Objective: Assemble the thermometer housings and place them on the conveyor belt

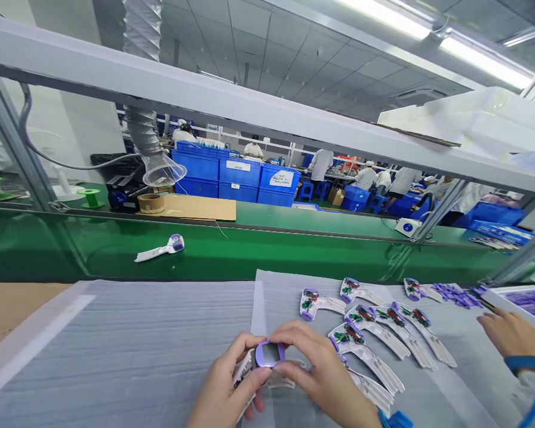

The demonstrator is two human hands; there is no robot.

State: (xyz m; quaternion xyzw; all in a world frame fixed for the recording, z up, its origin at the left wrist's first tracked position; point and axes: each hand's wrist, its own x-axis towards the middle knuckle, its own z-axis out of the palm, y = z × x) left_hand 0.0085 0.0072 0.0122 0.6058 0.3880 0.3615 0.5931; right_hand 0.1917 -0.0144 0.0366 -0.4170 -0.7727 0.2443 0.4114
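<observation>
Far left on the green conveyor (pixel 294 249), one finished white thermometer (pixel 160 249), lying alone. Near centre over the grey foam counter (pixel 129 345), left hand (pixel 225 389) and right hand (pixel 323 374) both pinched shut around a white housing with a purple lens ring (pixel 270 355), seemingly mid-seating of that ring; next, probably even fingertip pressure round its rim. Further right, a fan of open half-shells (pixel 374 339) showing circuit boards, then a co-worker's hand (pixel 510 333).
</observation>
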